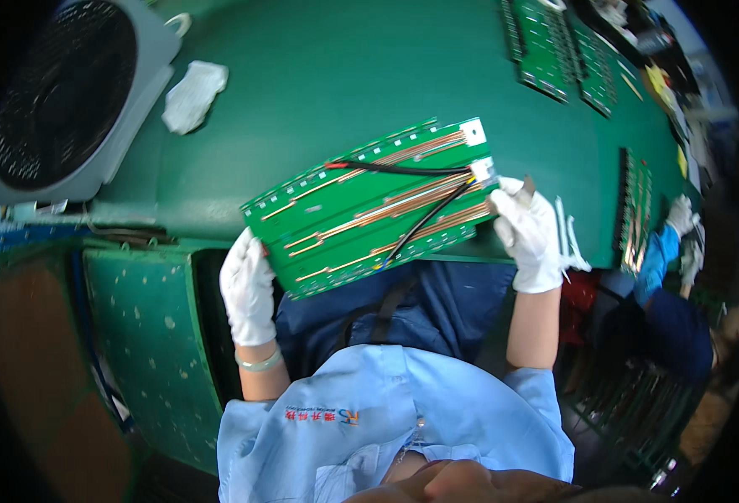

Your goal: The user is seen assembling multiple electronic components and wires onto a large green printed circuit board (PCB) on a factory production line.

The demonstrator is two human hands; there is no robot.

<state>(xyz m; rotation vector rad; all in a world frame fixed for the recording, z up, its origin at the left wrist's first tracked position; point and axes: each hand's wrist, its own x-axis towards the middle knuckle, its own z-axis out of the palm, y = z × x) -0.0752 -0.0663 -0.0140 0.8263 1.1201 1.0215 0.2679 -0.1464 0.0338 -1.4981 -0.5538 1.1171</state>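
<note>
Over the near edge of the table [319, 84], we've the circuit board [319, 207], L hand [248, 289] & R hand [534, 239] clamped on opp. ends; prob. best grip edges only, w/ black wires [411, 170] unpinched.

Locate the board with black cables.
In the head view, the board is near the centre, held between the left grip and the right grip, over the near edge of the table.

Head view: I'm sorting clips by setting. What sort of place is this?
Likely an electronics workshop: gloved left hand and right hand hold a green circuit board, more boards lie on the green table, and a co-worker's gloved hand shows farther right.
</note>
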